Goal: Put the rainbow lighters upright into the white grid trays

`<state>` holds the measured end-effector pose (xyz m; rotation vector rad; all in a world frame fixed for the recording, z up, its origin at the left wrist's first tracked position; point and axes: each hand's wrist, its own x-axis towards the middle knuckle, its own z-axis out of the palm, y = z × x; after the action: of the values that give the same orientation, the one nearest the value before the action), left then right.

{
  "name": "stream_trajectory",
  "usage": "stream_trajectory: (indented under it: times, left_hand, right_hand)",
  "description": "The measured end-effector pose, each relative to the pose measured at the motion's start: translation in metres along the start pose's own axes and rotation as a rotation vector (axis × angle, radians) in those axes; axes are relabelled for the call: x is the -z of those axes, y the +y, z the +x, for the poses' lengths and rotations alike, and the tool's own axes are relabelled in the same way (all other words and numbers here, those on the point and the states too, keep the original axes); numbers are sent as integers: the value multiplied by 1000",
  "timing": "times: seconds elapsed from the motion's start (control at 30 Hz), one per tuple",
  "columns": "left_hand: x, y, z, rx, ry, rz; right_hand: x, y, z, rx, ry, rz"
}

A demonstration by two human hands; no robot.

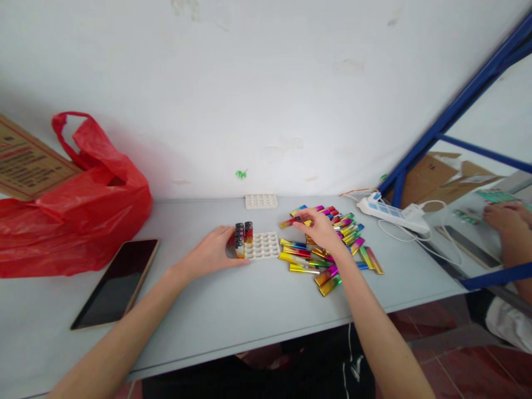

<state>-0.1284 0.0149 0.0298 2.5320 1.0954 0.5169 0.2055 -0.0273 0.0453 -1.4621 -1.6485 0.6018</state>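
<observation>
My left hand [211,249] is curved around the left end of a white tray [266,245] with rows of round holes, its thumb along the front edge. Several lighters [239,241] with black tops stand upright in the tray's left columns, close to my left fingers. Over a loose pile of shiny multicoloured lighters [297,252], my right hand [318,226] pinches one lighter [287,223] by its dark end. That lighter lies roughly level, pointing left; my palm hides part of the pile.
A second white tray [261,201] lies by the wall. On the left are a red plastic bag [112,205], a cardboard box [33,160] and a phone [118,282]. To the right are a power strip [393,215], a blue metal frame [453,105] and another person's hands [505,216].
</observation>
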Motion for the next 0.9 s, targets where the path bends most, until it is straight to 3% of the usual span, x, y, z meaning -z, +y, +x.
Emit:
stream_trajectory:
  times: [0.1, 0.17, 0.3, 0.43, 0.57, 0.77, 0.9]
  left_hand:
    - [1, 1, 0, -11, -9, 17]
    - [2, 2, -1, -11, -10, 22]
    - [4, 6, -1, -17, -1, 11]
    - [5, 9, -1, 8, 11, 0]
    - [5, 10, -2, 15, 24, -12]
    - [4, 8, -1, 12, 1, 5]
    - [2, 5, -1, 8, -2, 18]
  right_hand:
    - [-11, -13, 13, -109, 155, 354]
    - [-21, -27, 19, -140, 183, 566]
    - [-45, -54, 19, -133, 41, 900]
    - [-65, -64, 3, -185, -186, 951]
    - [-75, -66, -10, -229, -282, 986]
    - [-86, -68, -14, -270, -259, 1058]
    - [-91, -66, -13, -232, -179, 980]
